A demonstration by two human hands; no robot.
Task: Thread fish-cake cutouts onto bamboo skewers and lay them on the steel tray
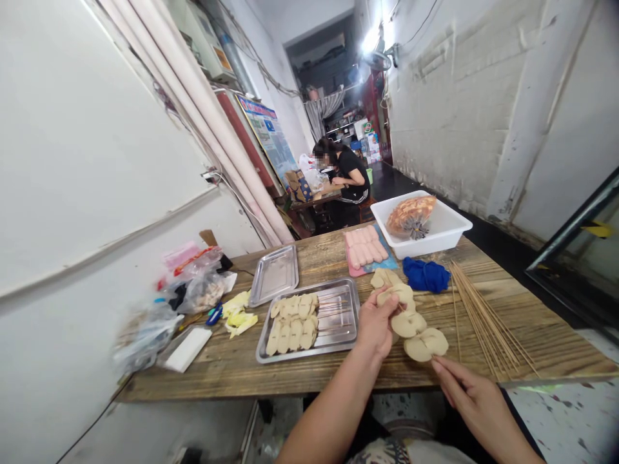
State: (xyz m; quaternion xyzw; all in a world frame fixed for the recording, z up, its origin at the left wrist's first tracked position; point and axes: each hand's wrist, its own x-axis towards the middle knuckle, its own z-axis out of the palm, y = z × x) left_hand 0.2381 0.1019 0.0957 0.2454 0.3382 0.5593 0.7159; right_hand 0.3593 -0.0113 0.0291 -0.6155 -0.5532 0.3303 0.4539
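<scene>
My left hand [376, 322] is closed with thumb and fingers round the upper part of a row of pale beige, round flat slices [410, 323]. The slices are folded and strung one after another along a bamboo skewer, which they mostly hide. At the lower end of that row, my right hand [465, 390] pinches the skewer's end. Left of my hands, a metal tray [333, 348] carries several finished-looking skewers of similar slices [290, 335]. Several loose bamboo skewers [483, 322] lie fanned out on the wooden table to the right.
Behind my hands are a pack of pink sausages [363, 246], a blue cloth [425, 275] and a white bin [452, 233] holding a bagged food. A second metal tray [275, 274], yellow wrappers [238, 312] and plastic bags [203, 287] lie leftward. A person [352, 169] sits farther back.
</scene>
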